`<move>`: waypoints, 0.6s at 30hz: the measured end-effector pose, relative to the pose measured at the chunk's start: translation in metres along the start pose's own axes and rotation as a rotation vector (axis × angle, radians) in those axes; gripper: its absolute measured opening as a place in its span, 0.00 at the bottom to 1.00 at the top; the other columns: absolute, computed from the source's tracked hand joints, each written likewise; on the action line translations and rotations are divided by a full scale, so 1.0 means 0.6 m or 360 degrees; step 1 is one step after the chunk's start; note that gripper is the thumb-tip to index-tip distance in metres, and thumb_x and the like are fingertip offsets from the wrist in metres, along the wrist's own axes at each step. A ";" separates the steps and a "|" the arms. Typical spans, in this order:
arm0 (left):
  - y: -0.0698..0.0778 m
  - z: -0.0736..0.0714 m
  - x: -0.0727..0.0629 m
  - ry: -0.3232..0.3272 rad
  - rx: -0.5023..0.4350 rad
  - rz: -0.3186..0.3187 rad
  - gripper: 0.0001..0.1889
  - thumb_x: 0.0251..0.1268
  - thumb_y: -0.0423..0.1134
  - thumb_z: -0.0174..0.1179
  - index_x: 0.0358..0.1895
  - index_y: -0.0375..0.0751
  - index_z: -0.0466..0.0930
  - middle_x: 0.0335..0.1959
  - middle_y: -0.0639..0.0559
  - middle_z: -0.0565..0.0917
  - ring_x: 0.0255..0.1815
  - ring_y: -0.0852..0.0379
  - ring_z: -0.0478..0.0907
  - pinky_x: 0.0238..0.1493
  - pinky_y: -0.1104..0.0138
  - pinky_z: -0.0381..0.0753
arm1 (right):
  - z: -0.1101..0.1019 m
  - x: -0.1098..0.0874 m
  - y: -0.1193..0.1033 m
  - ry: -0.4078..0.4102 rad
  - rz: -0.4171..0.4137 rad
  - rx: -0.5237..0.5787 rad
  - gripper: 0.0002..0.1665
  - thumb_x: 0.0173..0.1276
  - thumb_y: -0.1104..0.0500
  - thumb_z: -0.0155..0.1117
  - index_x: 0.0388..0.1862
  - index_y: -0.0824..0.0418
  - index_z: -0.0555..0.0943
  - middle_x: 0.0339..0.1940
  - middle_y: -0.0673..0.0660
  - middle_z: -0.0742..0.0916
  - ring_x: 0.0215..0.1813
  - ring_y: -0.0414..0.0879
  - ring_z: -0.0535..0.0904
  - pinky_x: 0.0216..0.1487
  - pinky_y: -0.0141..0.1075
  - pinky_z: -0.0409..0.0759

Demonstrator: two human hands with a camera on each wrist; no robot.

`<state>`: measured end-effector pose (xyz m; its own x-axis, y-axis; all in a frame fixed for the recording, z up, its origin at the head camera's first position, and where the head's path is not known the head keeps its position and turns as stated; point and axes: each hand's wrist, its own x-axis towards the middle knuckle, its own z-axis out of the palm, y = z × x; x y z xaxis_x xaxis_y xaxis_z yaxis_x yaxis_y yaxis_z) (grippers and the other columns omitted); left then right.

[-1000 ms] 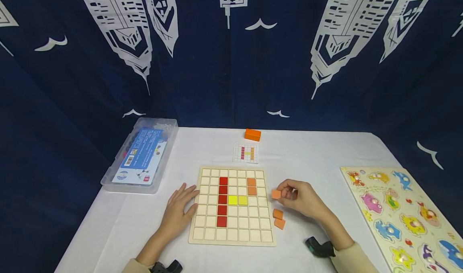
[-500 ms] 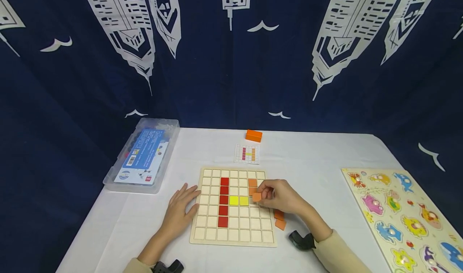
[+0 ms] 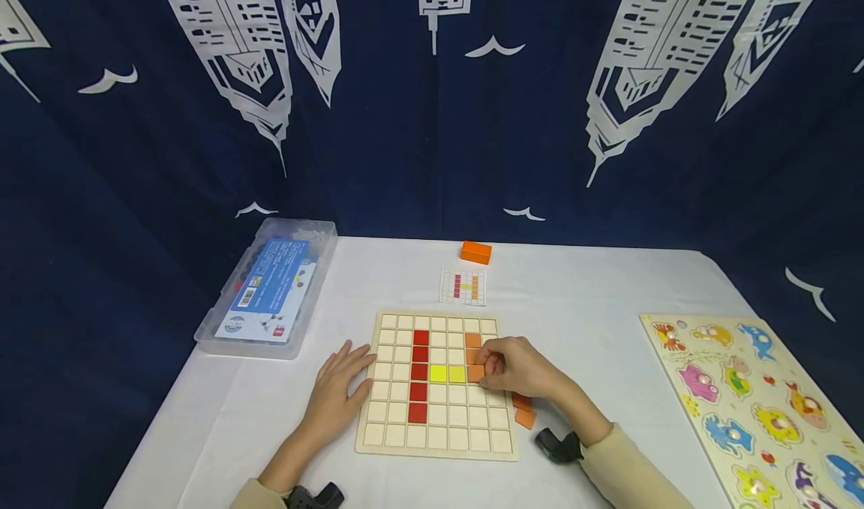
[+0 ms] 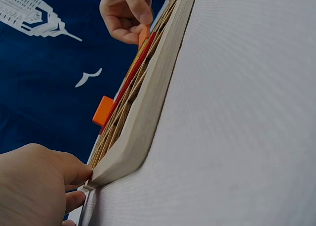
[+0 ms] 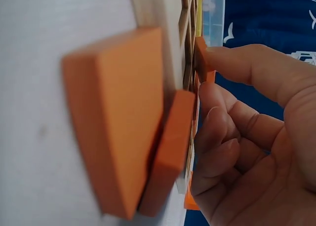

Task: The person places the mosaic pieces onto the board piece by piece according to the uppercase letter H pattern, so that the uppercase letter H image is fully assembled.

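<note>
A wooden grid board (image 3: 435, 438) lies on the table. A column of several red tiles (image 3: 419, 372) sits in it, with two yellow tiles (image 3: 448, 374) extending rightward from the middle red one. My right hand (image 3: 529, 370) pinches an orange square tile (image 3: 475, 374) between thumb and index finger, at the cell right of the yellow pair. Above that cell are two orange tiles (image 3: 472, 348) in the grid. Fingers spread, my left hand (image 3: 337, 389) rests against the board's left edge. Two loose orange tiles (image 5: 128, 122) lie by the board's right edge, large in the right wrist view.
Behind the board are a small pattern card (image 3: 463, 287) and an orange block (image 3: 476, 253). A clear plastic case (image 3: 266, 291) with a blue label stands at the left. An animal puzzle board (image 3: 736, 389) lies at the right. Dark printed cloth (image 3: 405, 157) hangs behind the table.
My right hand has carried the orange tile leftward from beside the board to the grid cell right of the yellow tiles. The left hand has stayed at the board's left edge.
</note>
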<state>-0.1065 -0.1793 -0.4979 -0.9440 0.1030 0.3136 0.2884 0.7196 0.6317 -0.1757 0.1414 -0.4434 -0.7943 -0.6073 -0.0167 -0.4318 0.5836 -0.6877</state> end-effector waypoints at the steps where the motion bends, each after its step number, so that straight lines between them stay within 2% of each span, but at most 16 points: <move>1: 0.000 0.000 0.000 0.0001 -0.0001 0.0002 0.20 0.61 0.30 0.63 0.58 0.35 0.79 0.65 0.40 0.76 0.75 0.35 0.60 0.74 0.42 0.52 | 0.000 0.000 0.000 -0.0004 0.0005 0.0000 0.12 0.53 0.64 0.75 0.34 0.61 0.81 0.23 0.44 0.79 0.25 0.33 0.72 0.28 0.25 0.74; 10: 0.000 0.000 0.001 0.0003 -0.0001 0.0003 0.20 0.60 0.30 0.63 0.58 0.35 0.79 0.65 0.40 0.76 0.74 0.35 0.60 0.73 0.41 0.52 | -0.004 -0.007 -0.002 0.0024 0.0024 0.0030 0.13 0.54 0.62 0.76 0.36 0.62 0.82 0.24 0.45 0.81 0.26 0.34 0.73 0.29 0.26 0.76; 18: 0.002 0.001 0.001 -0.0008 0.0002 -0.0009 0.20 0.61 0.30 0.63 0.58 0.35 0.79 0.66 0.40 0.76 0.75 0.35 0.59 0.74 0.42 0.52 | -0.025 -0.053 0.001 0.0221 0.0004 0.0069 0.13 0.57 0.60 0.74 0.39 0.61 0.83 0.26 0.45 0.80 0.29 0.35 0.74 0.31 0.28 0.76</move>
<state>-0.1067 -0.1781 -0.4971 -0.9464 0.1024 0.3064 0.2828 0.7210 0.6326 -0.1571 0.1690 -0.4324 -0.8481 -0.5238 0.0800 -0.4133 0.5595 -0.7184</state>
